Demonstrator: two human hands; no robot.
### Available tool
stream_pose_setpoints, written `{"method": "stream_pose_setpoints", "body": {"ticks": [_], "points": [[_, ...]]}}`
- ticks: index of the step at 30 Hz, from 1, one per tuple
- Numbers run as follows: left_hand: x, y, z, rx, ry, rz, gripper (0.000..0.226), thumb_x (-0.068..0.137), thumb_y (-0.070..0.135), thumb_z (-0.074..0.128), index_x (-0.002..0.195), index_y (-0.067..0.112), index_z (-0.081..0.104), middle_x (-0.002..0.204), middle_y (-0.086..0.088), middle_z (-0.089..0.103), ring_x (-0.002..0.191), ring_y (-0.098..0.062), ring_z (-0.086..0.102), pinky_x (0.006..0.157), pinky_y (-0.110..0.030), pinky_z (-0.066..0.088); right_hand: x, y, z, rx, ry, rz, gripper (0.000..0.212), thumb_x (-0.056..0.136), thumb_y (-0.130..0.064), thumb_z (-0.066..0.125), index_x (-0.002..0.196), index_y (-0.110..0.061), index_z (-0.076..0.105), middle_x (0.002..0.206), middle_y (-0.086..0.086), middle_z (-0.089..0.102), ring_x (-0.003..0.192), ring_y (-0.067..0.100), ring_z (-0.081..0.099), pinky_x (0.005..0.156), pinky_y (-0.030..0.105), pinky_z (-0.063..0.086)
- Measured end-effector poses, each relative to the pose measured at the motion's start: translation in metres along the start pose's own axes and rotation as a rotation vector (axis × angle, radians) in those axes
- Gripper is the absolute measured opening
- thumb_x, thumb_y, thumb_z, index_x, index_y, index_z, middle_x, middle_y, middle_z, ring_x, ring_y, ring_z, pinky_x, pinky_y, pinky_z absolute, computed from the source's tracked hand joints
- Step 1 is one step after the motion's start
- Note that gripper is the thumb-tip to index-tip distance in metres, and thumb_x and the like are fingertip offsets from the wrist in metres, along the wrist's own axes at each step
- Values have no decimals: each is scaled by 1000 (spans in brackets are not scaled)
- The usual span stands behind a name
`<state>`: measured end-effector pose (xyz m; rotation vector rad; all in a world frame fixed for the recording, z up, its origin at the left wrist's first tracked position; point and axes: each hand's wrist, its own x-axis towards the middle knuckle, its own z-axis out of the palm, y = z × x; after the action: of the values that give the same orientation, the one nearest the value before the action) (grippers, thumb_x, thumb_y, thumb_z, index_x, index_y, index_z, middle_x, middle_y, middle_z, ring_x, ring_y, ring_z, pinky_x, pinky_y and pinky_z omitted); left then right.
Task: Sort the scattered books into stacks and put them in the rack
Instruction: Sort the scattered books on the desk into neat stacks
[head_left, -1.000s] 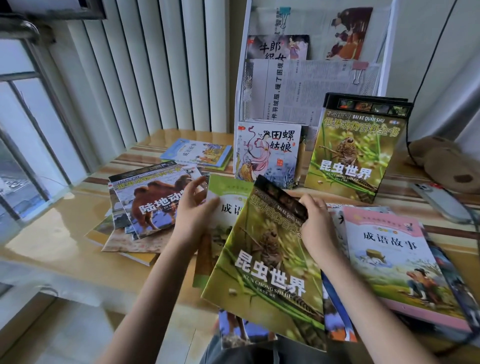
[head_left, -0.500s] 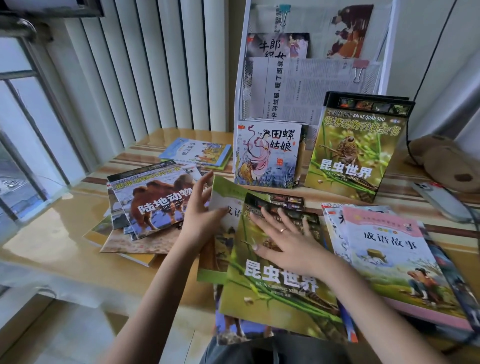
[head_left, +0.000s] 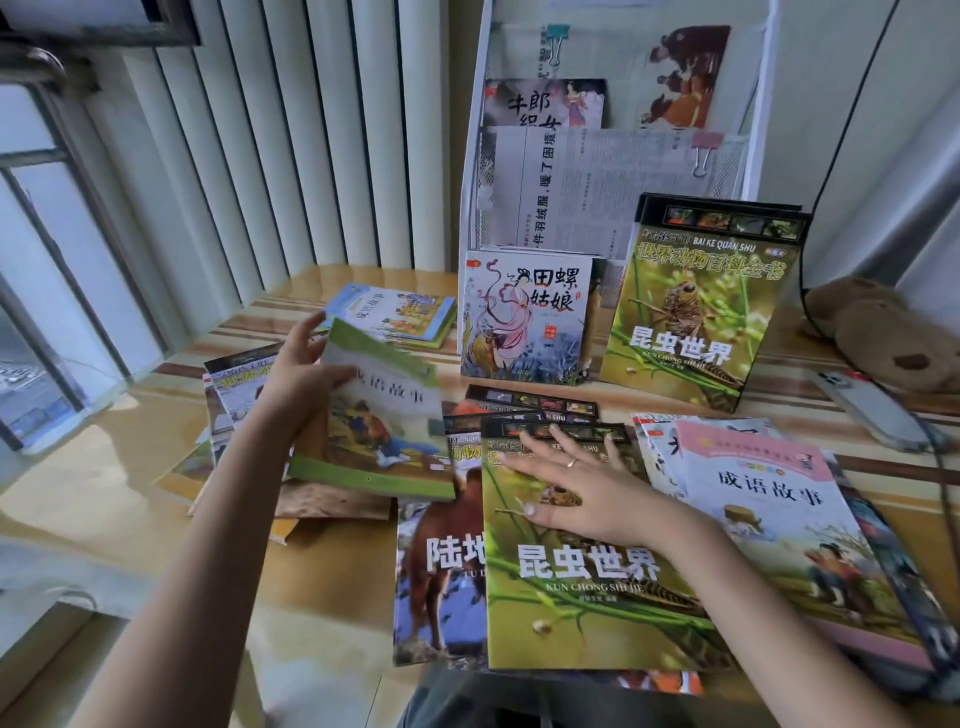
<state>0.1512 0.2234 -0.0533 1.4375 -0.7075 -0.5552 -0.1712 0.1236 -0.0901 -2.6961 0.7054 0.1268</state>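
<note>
Sorting is mid-way: the left hand (head_left: 296, 379) has its grip on a thin green-bordered storybook (head_left: 374, 415) lifted off the glossy wooden tabletop (head_left: 104, 493), the right hand (head_left: 582, 488) lies flat on the green insect book (head_left: 587, 597), so next it needs a matching stack.

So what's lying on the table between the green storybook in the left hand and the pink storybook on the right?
In the head view: the insect book under the flat right hand, overlapping a camel book.
</note>
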Motion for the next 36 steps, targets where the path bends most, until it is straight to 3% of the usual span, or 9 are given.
{"method": "stream_pose_setpoints", "body": {"ticks": [4, 8, 11, 14, 19, 22, 26, 30, 36], "points": [[3, -15, -11, 204, 51, 44, 64, 76, -14, 58, 131, 19, 49, 118, -11, 62, 79, -16, 64, 54, -20, 54, 16, -16, 6, -18, 45, -22, 48, 86, -71, 29, 122, -78, -2, 147, -32, -16, 137, 3, -24, 107, 58, -22], [5, -14, -28, 692, 242, 159, 58, 78, 0, 62, 131, 21, 49, 113, -9, 57, 96, -26, 54, 75, -30, 38, 26, -19, 4, 3, 32, -20, 59, 78, -79, 30, 128, -73, -1, 147, -31, -16, 138, 2, -21, 109, 54, -19], [1, -16, -20, 972, 162, 24, 58, 86, 5, 56, 141, 14, 40, 134, -24, 50, 123, -38, 46, 99, -41, 37, 40, -19, -3, -21, 10, 25, 87, 64, -90, 33, 135, -64, -11, 149, -26, -19, 139, 7, -24, 111, 56, -14], [-11, -21, 0, 1237, 111, 69, 69, 84, 1, 54, 147, 17, 28, 154, -20, 23, 142, -36, 19, 117, -48, 13, 58, -21, -5, -47, -17, 58, 107, 53, -95, 34, 138, -56, -19, 153, -19, -21, 139, 10, -25, 109, 59, -15], [-34, -27, 38, 1189, 41, 404, 60, 87, -3, 46, 141, 22, 41, 154, -3, 30, 146, -21, 13, 118, -48, -3, 87, -31, 3, -21, 234, 119, 90, 73, -85, 16, 148, -35, 16, 155, -6, 18, 142, 20, 14, 112, 59, 0], [-41, -32, 54, 1176, -48, 448, 45, 95, 11, 44, 138, 23, 47, 150, 1, 38, 145, -18, 20, 118, -46, -1, 99, -35, 7, -68, 390, 185, 64, 89, -67, 24, 132, -22, 42, 137, 3, 41, 128, 23, 32, 108, 54, 21], [-44, -41, 54, 1163, -51, 437, 38, 98, 22, 41, 135, 22, 51, 147, 1, 44, 142, -17, 27, 120, -42, 3, 102, -32, 7, -43, 511, 246, 64, 90, -64, 22, 120, -12, 45, 120, 7, 52, 114, 23, 44, 99, 46, 34], [-40, -38, 53, 1109, -89, 422, 35, 100, 24, 39, 130, 20, 55, 144, 0, 47, 140, -18, 31, 119, -43, 9, 99, -28, -3, -20, 764, 202, 42, 93, -57, 25, 93, -17, 41, 76, 1, 56, 80, 22, 53, 86, 38, 36], [-46, -22, 56, 1030, -287, 279, 59, 100, 48, 18, 125, 15, 60, 149, -7, 39, 143, -20, 23, 119, -45, 1, 84, -12, -29, 186, 1086, 161, 34, 97, -43, 37, 91, -10, 44, 70, 2, 51, 78, 25, 53, 82, 41, 40]]}}
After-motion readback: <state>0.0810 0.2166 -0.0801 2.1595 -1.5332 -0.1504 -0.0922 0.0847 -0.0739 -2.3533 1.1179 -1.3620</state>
